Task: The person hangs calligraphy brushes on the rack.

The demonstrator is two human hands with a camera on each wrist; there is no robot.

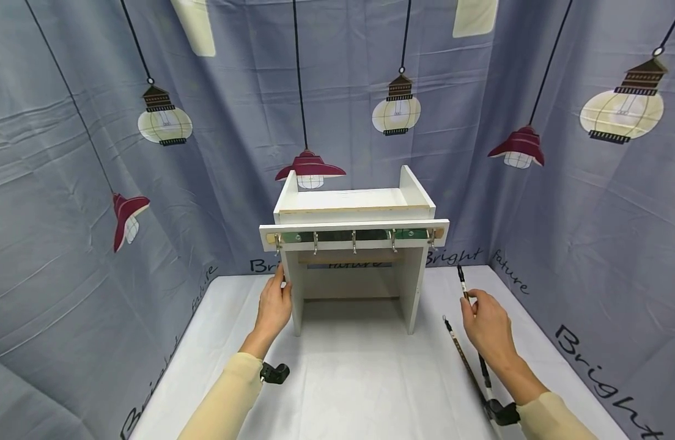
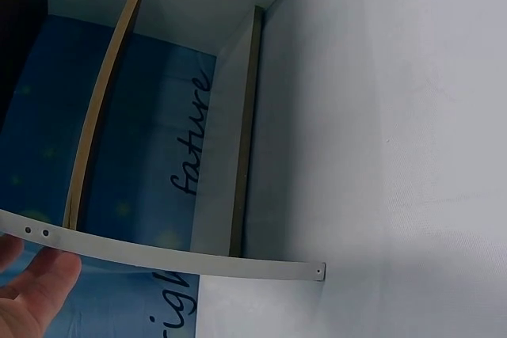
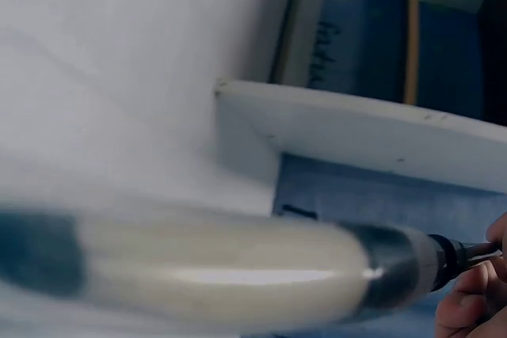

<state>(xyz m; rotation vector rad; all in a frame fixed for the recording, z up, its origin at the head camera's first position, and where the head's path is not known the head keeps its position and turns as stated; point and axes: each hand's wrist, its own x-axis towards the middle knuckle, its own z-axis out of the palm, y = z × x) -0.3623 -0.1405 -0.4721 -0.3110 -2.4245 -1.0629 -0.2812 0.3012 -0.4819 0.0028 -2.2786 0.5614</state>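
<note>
A small white shelf stands upright on the table, with several metal hooks along its front rail. My left hand is at the shelf's left side panel, its fingertips touching the panel from outside. To the right of the shelf, my right hand pinches a calligraphy brush between thumb and fingers. The cream and dark brush looms large in the right wrist view, its thin end at my fingers. A second brush lies on the table just left of the held one.
The shelf and brushes are on a white tabletop. Behind and at both sides hangs a blue-grey curtain printed with lamps and lettering. Open compartments face me inside the shelf, with wooden-edged crossbars.
</note>
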